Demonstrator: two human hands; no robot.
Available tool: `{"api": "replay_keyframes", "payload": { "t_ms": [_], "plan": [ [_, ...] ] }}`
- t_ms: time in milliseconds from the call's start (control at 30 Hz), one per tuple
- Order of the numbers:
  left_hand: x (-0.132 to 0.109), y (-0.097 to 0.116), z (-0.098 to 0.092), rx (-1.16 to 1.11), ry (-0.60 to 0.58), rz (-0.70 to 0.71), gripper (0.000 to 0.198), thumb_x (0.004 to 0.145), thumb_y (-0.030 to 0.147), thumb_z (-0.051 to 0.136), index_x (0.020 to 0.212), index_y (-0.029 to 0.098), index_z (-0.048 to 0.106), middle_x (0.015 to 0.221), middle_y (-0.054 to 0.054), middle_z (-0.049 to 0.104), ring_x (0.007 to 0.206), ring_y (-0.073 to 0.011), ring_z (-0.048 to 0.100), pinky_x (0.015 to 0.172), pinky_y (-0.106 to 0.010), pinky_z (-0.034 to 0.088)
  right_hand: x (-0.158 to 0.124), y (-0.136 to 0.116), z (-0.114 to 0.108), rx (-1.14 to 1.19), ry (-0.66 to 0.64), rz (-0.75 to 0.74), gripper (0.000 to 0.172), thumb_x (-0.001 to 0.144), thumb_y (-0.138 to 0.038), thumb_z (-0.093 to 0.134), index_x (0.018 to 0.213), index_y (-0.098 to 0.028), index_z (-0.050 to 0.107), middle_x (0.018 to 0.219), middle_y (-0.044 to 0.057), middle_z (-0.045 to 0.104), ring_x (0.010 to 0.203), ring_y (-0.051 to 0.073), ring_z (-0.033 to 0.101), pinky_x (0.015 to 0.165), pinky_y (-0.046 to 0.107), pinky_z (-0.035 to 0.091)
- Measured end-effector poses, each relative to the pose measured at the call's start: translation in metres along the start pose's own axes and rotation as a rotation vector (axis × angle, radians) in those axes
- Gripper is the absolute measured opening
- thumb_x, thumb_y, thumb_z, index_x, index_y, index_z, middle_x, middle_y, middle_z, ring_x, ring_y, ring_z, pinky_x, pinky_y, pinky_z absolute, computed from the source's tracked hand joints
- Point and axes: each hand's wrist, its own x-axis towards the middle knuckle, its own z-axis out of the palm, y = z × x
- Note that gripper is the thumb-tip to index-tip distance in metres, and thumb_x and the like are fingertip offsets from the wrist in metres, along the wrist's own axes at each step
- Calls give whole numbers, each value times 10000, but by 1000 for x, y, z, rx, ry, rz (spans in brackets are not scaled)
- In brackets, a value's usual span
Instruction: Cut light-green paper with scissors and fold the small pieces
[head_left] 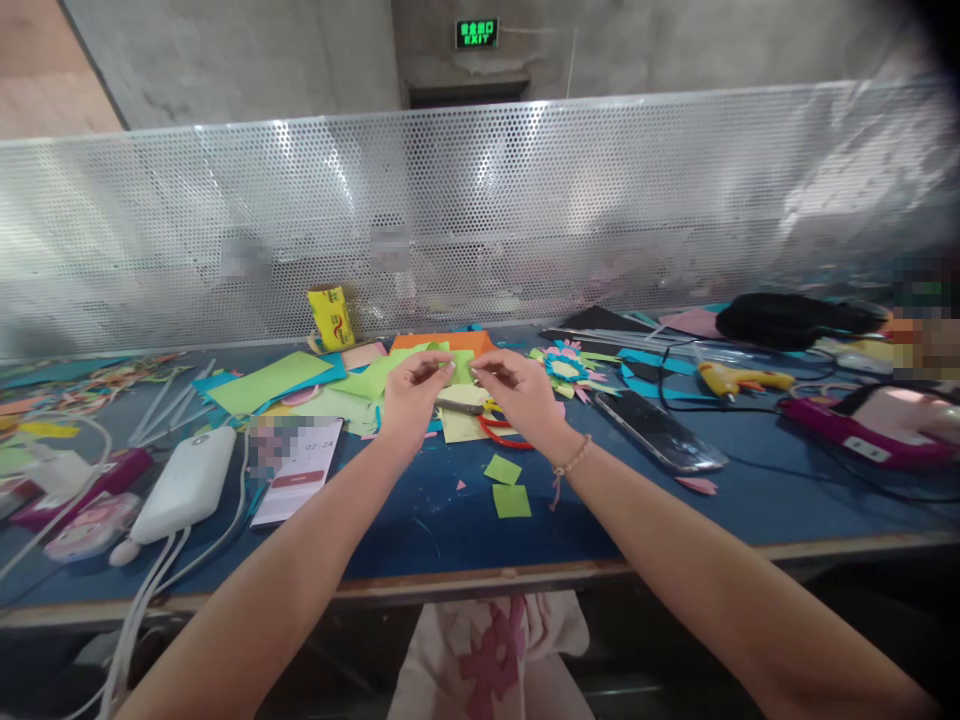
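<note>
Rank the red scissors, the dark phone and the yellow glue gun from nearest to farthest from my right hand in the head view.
1. Red scissors, just below the right hand, which shares a pinched green paper scrap with the left hand.
2. Dark phone, off to the right.
3. Yellow glue gun, farther right, past the phone.

Arms outstretched, left hand (pixel 407 397) and right hand (pixel 523 397) pinch together.

Blue table (pixel 420 530) — paper scraps (pixel 511 500), phone (pixel 660 430)
</note>
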Motion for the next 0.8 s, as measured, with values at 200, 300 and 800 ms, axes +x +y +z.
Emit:
{"api": "replay_keyframes", "payload": {
  "t_ms": [200, 300, 800],
  "plan": [
    [0, 3, -1, -123, -54, -98, 168, 632, 217, 660, 789, 168, 629, 663, 1, 614, 604, -86, 558, 604, -231, 467, 0, -2, -8, -190, -45, -261, 174, 763, -153, 502, 859, -214, 634, 797, 24, 633, 732, 128, 578, 650, 277, 478],
    [-1, 4, -1, -131, -61, -119, 143, 634, 209, 656, 769, 163, 641, 706, -11, 622, 640, -91, 568, 616, -235, 477, 1, -2, -10, -253, -59, -308, 188, 774, -156, 487, 867, -223, 637, 792, 22, 639, 735, 131, 577, 668, 289, 474],
    [-1, 4, 1, -227, -63, -187, 161, 609, 189, 679, 755, 151, 625, 762, -11, 607, 727, -98, 577, 720, -269, 488, 2, 4, -6, -216, -53, -197, 188, 779, -167, 493, 884, -217, 642, 809, 29, 621, 718, 123, 572, 606, 262, 465]
  ]
}}
